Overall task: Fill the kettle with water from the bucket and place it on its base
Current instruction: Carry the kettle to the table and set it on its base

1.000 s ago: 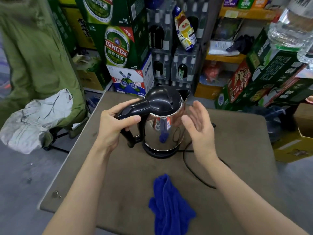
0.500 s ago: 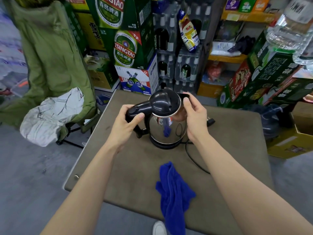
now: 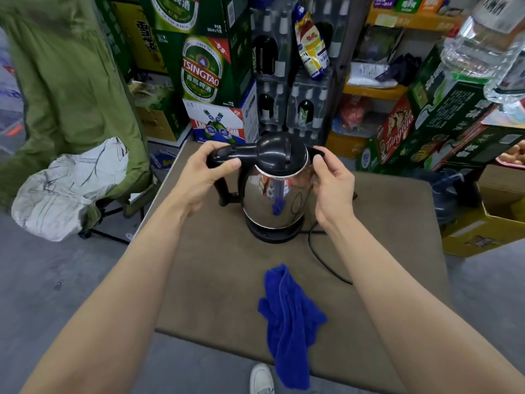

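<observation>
A steel kettle (image 3: 272, 200) with a black lid and black handle stands on its round black base (image 3: 274, 234) near the middle of a brown table (image 3: 221, 274). The lid is down. My left hand (image 3: 204, 172) is wrapped around the top of the handle, thumb on the upper end. My right hand (image 3: 332, 180) holds the kettle's right side at the spout, fingers curled over the rim. No bucket is in view.
The base's black cord (image 3: 321, 257) runs right and toward me. A blue cloth (image 3: 289, 317) hangs over the table's near edge. Beer cartons (image 3: 201, 69) and bottle packs stand behind, a green coat (image 3: 65, 89) on a chair left, boxes right. My white shoe (image 3: 261, 379) shows below.
My right hand went from open beside the kettle to gripping its spout side. The left hand stayed on the handle. The camera drew back and tilted slightly.
</observation>
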A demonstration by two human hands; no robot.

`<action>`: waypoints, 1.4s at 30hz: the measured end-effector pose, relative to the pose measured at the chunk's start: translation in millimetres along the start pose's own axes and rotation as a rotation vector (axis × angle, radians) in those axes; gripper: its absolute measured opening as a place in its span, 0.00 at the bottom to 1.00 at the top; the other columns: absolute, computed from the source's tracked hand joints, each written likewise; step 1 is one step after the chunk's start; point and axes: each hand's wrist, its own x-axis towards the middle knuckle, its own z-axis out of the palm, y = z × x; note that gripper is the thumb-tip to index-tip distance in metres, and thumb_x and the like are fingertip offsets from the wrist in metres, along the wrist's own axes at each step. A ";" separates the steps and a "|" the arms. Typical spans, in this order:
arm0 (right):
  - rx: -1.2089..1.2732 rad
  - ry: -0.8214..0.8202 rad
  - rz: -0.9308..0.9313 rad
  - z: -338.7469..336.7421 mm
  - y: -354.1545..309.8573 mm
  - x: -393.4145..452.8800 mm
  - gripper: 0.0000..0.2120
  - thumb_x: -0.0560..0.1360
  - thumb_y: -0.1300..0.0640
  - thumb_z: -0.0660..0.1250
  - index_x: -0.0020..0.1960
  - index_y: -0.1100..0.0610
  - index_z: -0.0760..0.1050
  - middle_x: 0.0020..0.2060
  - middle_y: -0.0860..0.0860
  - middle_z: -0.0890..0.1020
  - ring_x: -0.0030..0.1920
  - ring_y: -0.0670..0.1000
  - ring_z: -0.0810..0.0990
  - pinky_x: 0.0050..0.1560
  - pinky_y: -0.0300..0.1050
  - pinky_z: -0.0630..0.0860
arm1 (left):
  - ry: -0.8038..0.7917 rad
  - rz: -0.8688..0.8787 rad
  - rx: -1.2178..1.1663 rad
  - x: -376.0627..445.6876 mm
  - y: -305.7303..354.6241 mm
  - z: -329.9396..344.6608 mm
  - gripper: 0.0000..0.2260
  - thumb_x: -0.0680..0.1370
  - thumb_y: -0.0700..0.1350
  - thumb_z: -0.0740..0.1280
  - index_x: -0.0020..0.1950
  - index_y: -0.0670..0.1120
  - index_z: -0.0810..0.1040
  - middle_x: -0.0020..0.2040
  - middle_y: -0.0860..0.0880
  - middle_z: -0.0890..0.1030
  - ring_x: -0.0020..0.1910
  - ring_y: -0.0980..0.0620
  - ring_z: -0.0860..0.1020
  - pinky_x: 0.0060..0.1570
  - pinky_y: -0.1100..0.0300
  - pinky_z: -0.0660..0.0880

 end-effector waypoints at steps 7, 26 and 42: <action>-0.046 0.002 -0.011 10.5 0.6 4.4 0.12 0.80 0.62 0.64 0.61 0.60 0.81 0.51 0.54 0.85 0.51 0.50 0.81 0.62 0.57 0.77 | -0.026 -0.080 -0.046 -6.3 -7.3 -10.6 0.17 0.67 0.53 0.76 0.52 0.51 0.78 0.53 0.47 0.80 0.60 0.45 0.79 0.59 0.46 0.70; -0.115 -0.047 -0.020 -7.0 1.4 -11.7 0.15 0.83 0.59 0.61 0.68 0.56 0.74 0.54 0.46 0.83 0.49 0.38 0.83 0.48 0.34 0.78 | -0.118 0.042 0.139 -8.9 -3.0 1.8 0.12 0.78 0.47 0.70 0.60 0.51 0.75 0.55 0.53 0.81 0.55 0.59 0.78 0.55 0.67 0.71; -0.071 -0.122 0.125 -0.5 8.7 -21.2 0.10 0.82 0.49 0.62 0.55 0.33 0.76 0.50 0.36 0.85 0.58 0.43 0.80 0.69 0.53 0.71 | -0.088 -0.035 -0.052 2.8 6.4 4.1 0.14 0.70 0.50 0.76 0.53 0.51 0.79 0.50 0.50 0.80 0.55 0.49 0.77 0.54 0.51 0.69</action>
